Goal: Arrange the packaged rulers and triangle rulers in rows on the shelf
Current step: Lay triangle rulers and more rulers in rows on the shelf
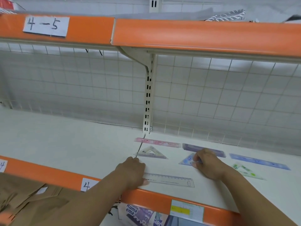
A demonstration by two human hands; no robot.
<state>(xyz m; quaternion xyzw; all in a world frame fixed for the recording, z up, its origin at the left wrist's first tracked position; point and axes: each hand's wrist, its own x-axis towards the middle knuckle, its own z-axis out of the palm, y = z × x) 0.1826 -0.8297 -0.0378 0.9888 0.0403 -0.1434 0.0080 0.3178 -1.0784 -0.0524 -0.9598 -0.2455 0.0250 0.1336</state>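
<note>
Clear ruler (169, 180) is laid flat near the shelf (65, 144) front edge. Its left end is covered by the left hand (132, 172), thumb on it; pinched or only pressed cannot be told. Blue triangle ruler (187, 160) is pinched at its right corner by the right hand (206, 163). Light, thin, stiff pieces and slick wrap are expected: best slid flat or lifted by an edge.

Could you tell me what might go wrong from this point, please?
1. The clear straight ruler lies close to the shelf's orange front edge; the left hand at its end could nudge it off.
2. The right hand pinching the blue triangle ruler is next to the purple straight ruler and might knock it askew.
</note>
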